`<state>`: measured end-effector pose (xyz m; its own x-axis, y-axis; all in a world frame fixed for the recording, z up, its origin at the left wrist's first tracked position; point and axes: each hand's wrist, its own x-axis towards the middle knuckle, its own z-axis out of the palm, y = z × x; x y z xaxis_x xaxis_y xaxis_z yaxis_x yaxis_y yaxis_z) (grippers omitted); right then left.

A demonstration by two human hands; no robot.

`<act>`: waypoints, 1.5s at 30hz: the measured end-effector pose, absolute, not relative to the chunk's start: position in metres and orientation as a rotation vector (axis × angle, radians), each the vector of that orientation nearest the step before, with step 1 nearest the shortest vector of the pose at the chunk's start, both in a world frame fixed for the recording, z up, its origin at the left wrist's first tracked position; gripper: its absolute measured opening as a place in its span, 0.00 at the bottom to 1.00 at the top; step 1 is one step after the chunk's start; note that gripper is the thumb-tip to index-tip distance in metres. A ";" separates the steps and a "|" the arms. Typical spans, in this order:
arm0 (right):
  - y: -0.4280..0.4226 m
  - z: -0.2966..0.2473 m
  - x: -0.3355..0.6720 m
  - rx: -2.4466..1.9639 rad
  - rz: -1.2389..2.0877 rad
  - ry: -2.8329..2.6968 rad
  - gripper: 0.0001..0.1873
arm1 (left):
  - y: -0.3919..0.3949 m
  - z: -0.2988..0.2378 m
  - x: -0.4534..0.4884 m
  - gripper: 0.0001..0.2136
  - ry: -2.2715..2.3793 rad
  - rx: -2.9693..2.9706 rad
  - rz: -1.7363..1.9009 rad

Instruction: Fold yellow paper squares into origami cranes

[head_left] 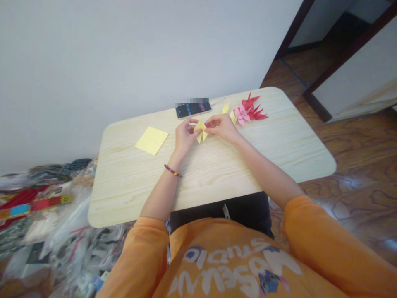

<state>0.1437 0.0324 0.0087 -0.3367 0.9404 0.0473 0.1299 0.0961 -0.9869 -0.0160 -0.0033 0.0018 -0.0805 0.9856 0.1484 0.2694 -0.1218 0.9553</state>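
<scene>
Left hand (185,136) and right hand (221,127) both pinching yellow folded paper piece (201,130). Pink folded-paper flower (242,114), red folded-paper figure (252,106) apparently complete; flat yellow square sheet (151,140) unfolded.

Orange long-sleeved sweatshirt (229,252), loose baggy sleeves (322,244) pushed up to around the elbows. Front has big white lettering (229,273) and a small blue cartoon figure (268,282) printed on it. Dark pants (248,211) below, small white tag (226,211) at the waist. Red and dark beaded bracelet (172,170) on the left wrist (175,159)
</scene>
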 end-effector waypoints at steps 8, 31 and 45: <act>0.029 0.012 0.143 -1.156 1.385 -1.563 0.12 | -0.005 0.004 -0.014 0.12 1.400 1.439 1.243; 0.025 0.018 0.144 -1.253 1.532 -1.402 0.17 | -0.006 0.005 -0.017 0.13 1.344 1.332 1.185; 0.029 0.014 0.143 -1.180 1.390 -1.496 0.06 | -0.007 0.004 -0.015 0.13 1.426 1.344 1.152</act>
